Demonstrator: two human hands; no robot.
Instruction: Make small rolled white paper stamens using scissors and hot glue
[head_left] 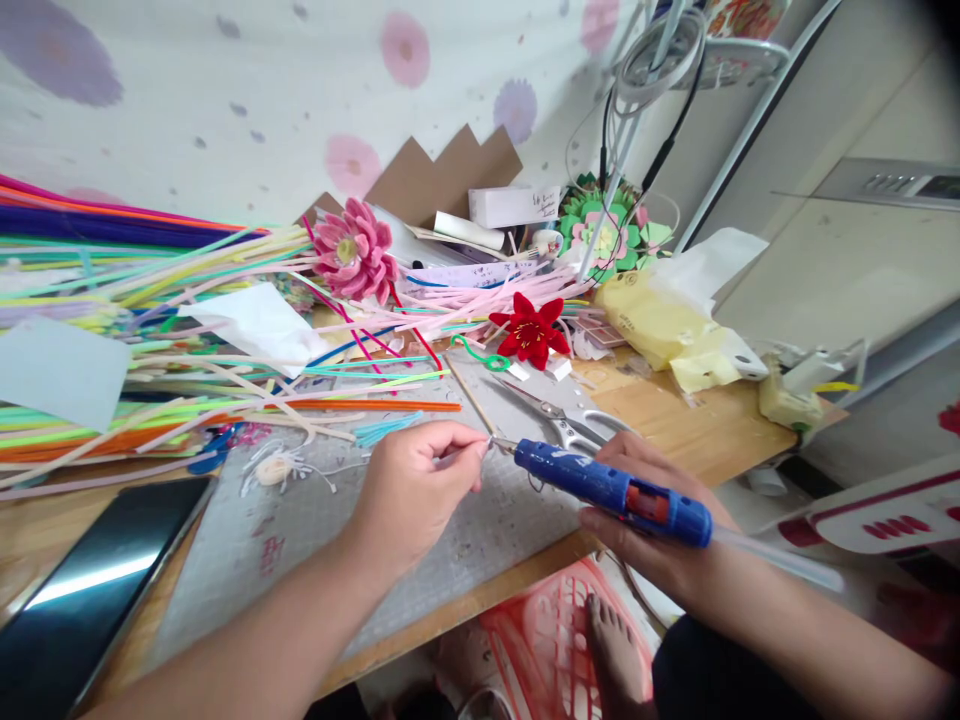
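My right hand (pixel 651 520) is wrapped round a blue glue gun (pixel 611 490) with a clear glue stick sticking out behind. Its nozzle points left at a thin pale piece pinched in my left hand (pixel 420 495); the piece is too small to name. Both hands hover over a grey cutting mat (pixel 300 540) on the wooden table (pixel 712 430). Silver scissors (pixel 566 422) lie just behind the gun.
A heap of coloured pipe cleaners (pixel 150 300) fills the left. A pink flower (pixel 352 250), a red flower (pixel 531 332) and a green paper flower (pixel 604 225) sit behind. A dark phone (pixel 90 590) lies at the left front. A red basket (pixel 555 640) and a bare foot show below the table.
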